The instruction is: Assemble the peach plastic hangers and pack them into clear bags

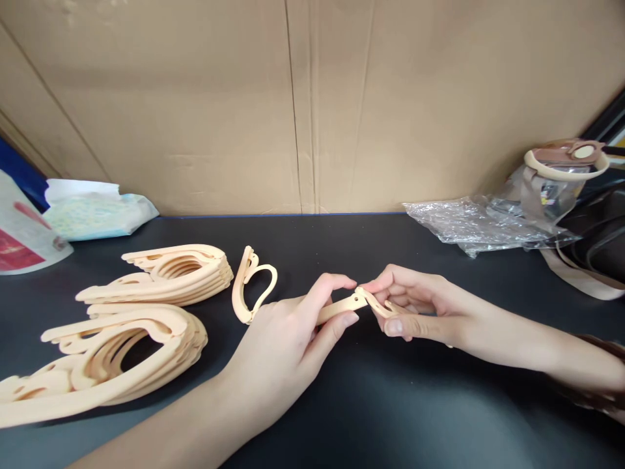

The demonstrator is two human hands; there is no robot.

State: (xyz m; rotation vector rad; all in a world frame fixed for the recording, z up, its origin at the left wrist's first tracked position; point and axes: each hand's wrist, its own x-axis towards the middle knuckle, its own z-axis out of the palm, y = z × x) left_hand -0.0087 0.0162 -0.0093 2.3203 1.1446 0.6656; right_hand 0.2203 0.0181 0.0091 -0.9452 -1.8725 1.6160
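Observation:
My left hand [293, 332] and my right hand [415, 306] meet over the middle of the black table [342, 404]. Both pinch one beige plastic hanger piece [359, 301], the left on its straight arm, the right on the curved part at the joint. Most of the piece is hidden under my fingers. Just left of my left hand, a single beige hanger part [251, 283] stands on edge. Further left lie two stacks of the same flat beige parts, a far stack [170, 273] and a near stack [112, 358].
A cardboard wall [303, 104] closes the back of the table. Crumpled clear plastic [469, 225] and a lidded clear bottle [556, 179] with a strap lie at the back right. A white packet [92, 208] and a red and white bag [24, 234] sit at the far left.

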